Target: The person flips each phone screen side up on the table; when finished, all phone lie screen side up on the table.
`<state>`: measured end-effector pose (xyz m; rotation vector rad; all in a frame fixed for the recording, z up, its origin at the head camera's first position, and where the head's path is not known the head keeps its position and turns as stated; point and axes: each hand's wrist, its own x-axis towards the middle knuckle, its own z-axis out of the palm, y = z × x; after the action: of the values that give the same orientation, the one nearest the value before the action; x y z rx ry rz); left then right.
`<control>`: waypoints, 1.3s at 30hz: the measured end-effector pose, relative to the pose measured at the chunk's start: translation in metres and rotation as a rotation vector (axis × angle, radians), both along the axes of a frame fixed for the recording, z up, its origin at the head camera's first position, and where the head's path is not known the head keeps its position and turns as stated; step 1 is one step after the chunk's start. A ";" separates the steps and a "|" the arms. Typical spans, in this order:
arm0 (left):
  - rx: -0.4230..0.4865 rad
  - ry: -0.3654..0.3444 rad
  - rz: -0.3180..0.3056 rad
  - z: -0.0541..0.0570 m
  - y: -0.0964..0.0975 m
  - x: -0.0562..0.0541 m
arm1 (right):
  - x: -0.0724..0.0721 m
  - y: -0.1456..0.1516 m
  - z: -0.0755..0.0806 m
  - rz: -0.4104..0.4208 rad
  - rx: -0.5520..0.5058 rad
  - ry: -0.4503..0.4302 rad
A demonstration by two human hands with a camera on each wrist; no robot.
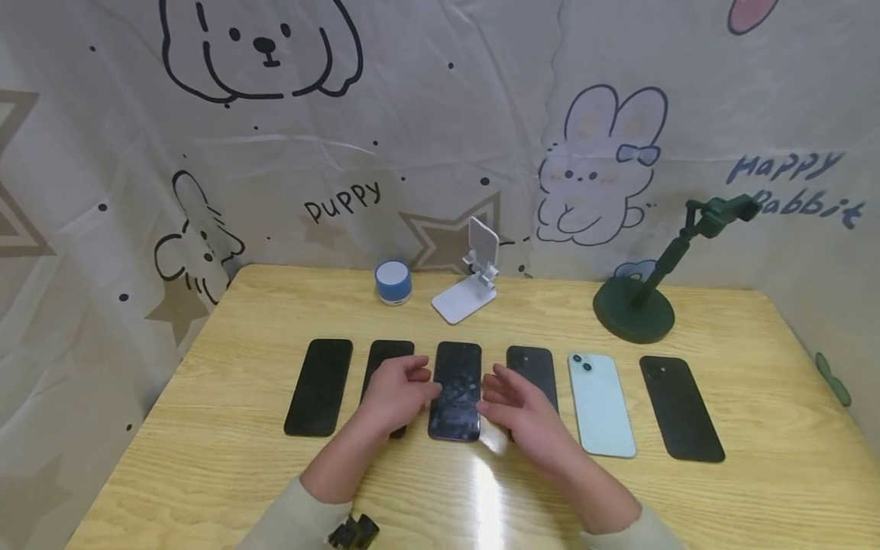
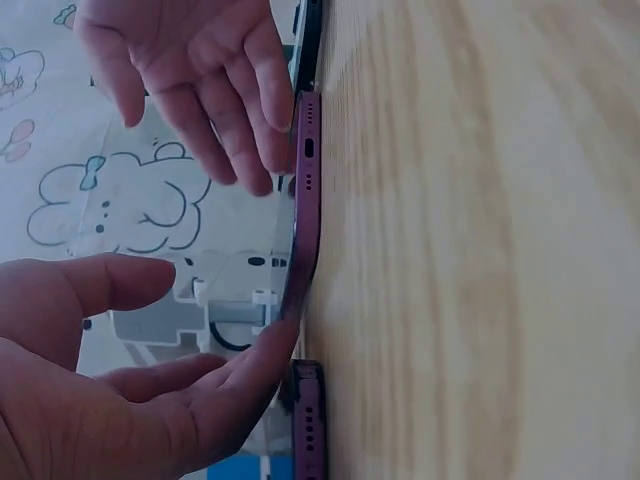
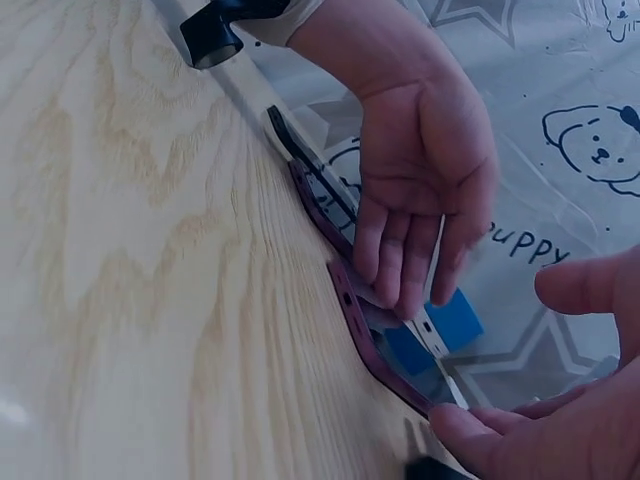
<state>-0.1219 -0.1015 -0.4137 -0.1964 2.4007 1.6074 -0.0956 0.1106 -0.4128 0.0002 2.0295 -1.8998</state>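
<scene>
A dark-screened phone [image 1: 457, 393] with a purple edge [image 2: 308, 200] lies flat on the table between the two hands. My left hand [image 1: 397, 393] is at its left side, fingers relaxed and fingertips at or close to the phone's edge; contact is hard to tell. It partly covers another black phone [image 1: 392, 350] beneath it. At the right side of the middle phone is my right hand [image 1: 529, 420], palm turned inward and fingers loosely extended. It hides the lower part of a dark phone [image 1: 532, 363] showing its camera side. Neither hand grips anything.
In the same row lie a black phone [image 1: 319, 388] at far left, a pale blue phone [image 1: 603, 409] and a black phone [image 1: 682, 409] at right. Behind stand a blue round speaker-like cylinder [image 1: 393, 283], a white phone stand [image 1: 467, 296] and a dark green stand [image 1: 634, 309].
</scene>
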 end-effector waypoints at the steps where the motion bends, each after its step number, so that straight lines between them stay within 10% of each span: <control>1: -0.005 0.005 0.003 0.001 0.000 0.000 | 0.001 0.004 0.001 0.002 0.021 0.004; 17: 0.077 0.033 -0.185 0.007 0.055 0.000 | -0.002 0.066 0.006 -0.040 0.188 0.033; 39: 0.117 -0.082 0.040 0.007 0.123 -0.012 | -0.021 0.066 0.016 -0.061 0.211 -0.029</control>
<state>-0.1336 0.0219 -0.4066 -0.2852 2.2478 1.7164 -0.1170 0.1764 -0.3965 0.1445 2.2231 -1.7009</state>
